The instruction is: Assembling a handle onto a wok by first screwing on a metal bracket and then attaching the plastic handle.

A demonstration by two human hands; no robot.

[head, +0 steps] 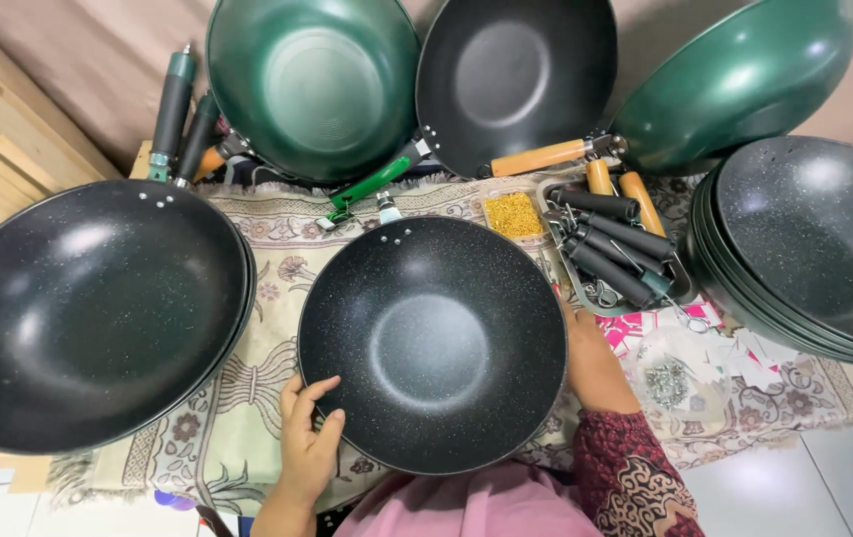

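While both hands are clamping the speckled black wok [433,343], left grip [309,438] at its rim, right grip [585,353] opposite, positioning seems underway; handle fitting probably follows.

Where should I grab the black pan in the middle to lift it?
Probably by the rim on both sides, as the left hand and right hand do now. The pan is wide and round, and its short handle stub points away, with no full handle fitted.

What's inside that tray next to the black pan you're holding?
The tray holds dark pan handles piled together, with two wooden handles at its far end. Whatever lies beneath the pile is covered.
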